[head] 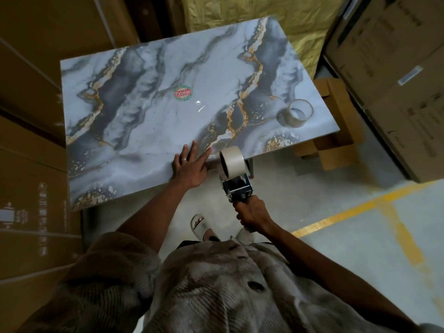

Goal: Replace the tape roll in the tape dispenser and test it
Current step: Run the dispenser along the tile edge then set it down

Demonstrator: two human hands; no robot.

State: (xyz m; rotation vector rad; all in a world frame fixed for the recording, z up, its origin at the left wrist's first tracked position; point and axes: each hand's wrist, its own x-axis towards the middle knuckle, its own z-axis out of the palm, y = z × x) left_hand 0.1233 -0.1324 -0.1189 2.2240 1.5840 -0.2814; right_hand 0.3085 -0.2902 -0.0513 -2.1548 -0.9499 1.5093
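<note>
My right hand grips the handle of a blue tape dispenser, held just off the table's near edge. A full beige tape roll sits mounted on the dispenser, touching or nearly touching that edge. My left hand lies flat, fingers spread, on the marble-patterned table top right beside the roll. A thin strip of tape seems to run under my left fingers toward the roll. A nearly spent tape roll, mostly bare core, stands on the table's right corner.
Stacked cardboard boxes press against the table's left side, and more boxes stand to the right. A small open carton lies on the floor under the right corner. Yellow lines mark the concrete floor. A round sticker sits mid-table.
</note>
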